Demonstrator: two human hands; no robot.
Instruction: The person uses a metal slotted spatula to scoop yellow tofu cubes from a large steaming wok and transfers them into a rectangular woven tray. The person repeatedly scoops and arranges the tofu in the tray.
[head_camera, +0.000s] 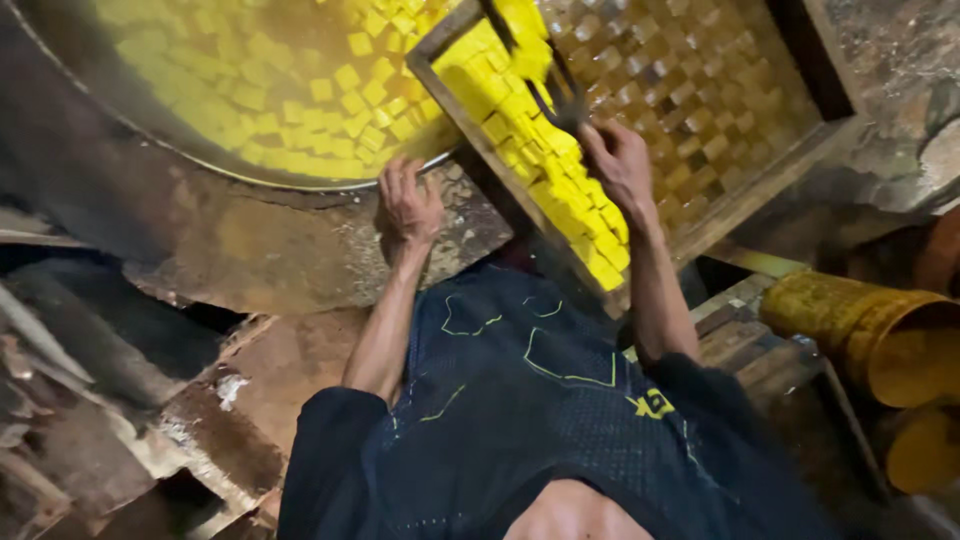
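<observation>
A large round pan (150, 120) holds several yellow cubes (260, 80) in yellowish liquid. My left hand (410, 205) lies palm down on the grimy ledge at the pan's near rim, fingers stretched out, holding nothing. A narrow wooden-framed tray (440, 85) filled with bright yellow cubes (560, 190) leans from the pan towards me. My right hand (615, 160) is closed on the handle of a dark metal fork-like tool (565, 95), whose prongs sit on the cubes in this tray.
A bigger wooden tray (770, 175) of brownish-yellow cubes lies behind the narrow one at the upper right. Stained yellow buckets (870, 330) lie on their sides at the right. Rough stone and wood surfaces (200, 400) surround the pan. My dark shirt fills the lower middle.
</observation>
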